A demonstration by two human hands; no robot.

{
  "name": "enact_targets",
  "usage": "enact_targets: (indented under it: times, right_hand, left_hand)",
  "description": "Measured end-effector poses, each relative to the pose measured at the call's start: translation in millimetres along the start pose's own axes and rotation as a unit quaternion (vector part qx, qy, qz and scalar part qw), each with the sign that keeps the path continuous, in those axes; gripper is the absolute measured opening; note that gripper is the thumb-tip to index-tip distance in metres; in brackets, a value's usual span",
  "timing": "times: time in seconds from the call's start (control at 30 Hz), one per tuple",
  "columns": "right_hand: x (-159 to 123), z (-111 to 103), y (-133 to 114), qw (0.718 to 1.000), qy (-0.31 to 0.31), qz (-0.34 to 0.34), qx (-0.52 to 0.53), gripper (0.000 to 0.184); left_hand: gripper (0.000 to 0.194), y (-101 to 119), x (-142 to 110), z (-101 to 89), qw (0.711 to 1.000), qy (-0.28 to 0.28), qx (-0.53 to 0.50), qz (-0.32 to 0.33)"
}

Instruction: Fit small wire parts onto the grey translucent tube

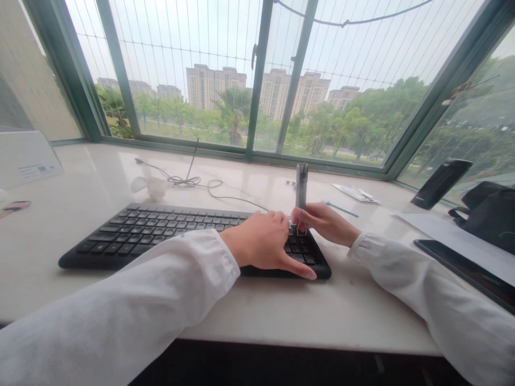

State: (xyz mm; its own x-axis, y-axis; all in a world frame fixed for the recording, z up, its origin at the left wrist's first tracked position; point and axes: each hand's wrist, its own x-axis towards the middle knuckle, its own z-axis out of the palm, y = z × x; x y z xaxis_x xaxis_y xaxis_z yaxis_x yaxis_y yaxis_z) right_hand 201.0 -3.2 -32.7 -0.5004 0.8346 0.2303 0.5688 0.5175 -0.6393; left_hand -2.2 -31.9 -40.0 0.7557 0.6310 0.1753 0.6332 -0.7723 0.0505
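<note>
Well, a slim translucent grey keycap puller (301, 185) stands upright over the right end of a matte black keyboard (140, 233), its thin metal wire loop (300, 229) down among the keys, though whether the loop has hooked a keycap is too small to tell. The right hand (325, 222) is closed around the barrel, its fingers (314, 215) curled firmly. The left hand (257, 241) lies open across the keys, thumb stretched wide, gripping nothing, its index fingertip just beside the wire. A tilted or hurried pull could let the wire slip, flick a keycap loose or strain the switch beneath it. Around them, a thin white cable (185, 181) trails across the pale stone sill (354, 311), with a slender blue stick (341, 210) and a flat black phone (470, 268) off to the right
</note>
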Motion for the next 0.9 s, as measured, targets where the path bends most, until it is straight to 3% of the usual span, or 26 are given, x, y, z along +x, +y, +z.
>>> enact_targets:
  times: [0.2,0.5,0.9]
  right_hand:
    - [3.3,-0.5,-9.9,0.998,-0.039,-0.005,-0.057,0.057]
    - [4.7,-4.6,-1.2,0.991,-0.083,0.046,0.089,0.062]
    - [0.8,-3.7,-4.3,0.995,-0.054,0.047,0.064,0.06]
  left_hand:
    - [0.11,0.7,0.5,-1.5,1.0,-0.002,0.0,-0.005]
    - [0.112,1.0,-0.2,-3.1,1.0,-0.008,-0.003,-0.005]
    - [0.119,0.6,0.0,-1.6,1.0,-0.016,-0.003,-0.01]
